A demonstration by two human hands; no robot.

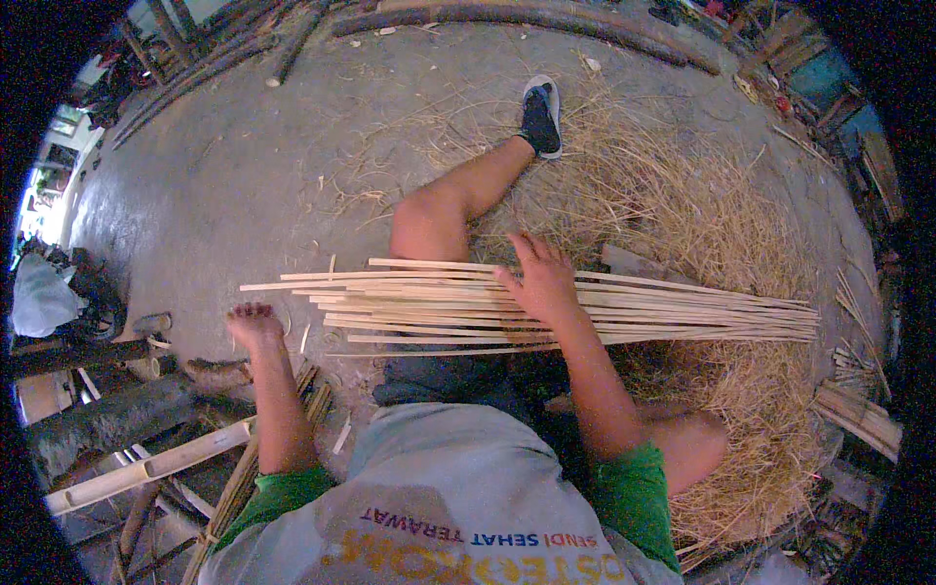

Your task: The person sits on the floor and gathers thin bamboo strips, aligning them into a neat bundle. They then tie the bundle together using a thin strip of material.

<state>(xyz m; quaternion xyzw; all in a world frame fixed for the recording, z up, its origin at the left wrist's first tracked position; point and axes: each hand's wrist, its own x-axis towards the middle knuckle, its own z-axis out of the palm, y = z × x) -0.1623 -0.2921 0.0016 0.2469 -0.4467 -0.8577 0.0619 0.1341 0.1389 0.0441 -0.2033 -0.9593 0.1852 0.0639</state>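
Touching 10+ strips [448,292] w/ 1 R hand [544,287]; 1 L hand [256,328] apart.

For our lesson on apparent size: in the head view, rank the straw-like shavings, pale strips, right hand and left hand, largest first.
1. Straw-like shavings
2. Pale strips
3. Right hand
4. Left hand

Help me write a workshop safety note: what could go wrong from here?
The bamboo strips lie with no tie showing, the right hand on them and the left hand apparently off them, so some might slide away. Their thin edges could leave splinters in the right hand or the bare left knee beside them. The shavings strewn near the shoe might make footing slippery.
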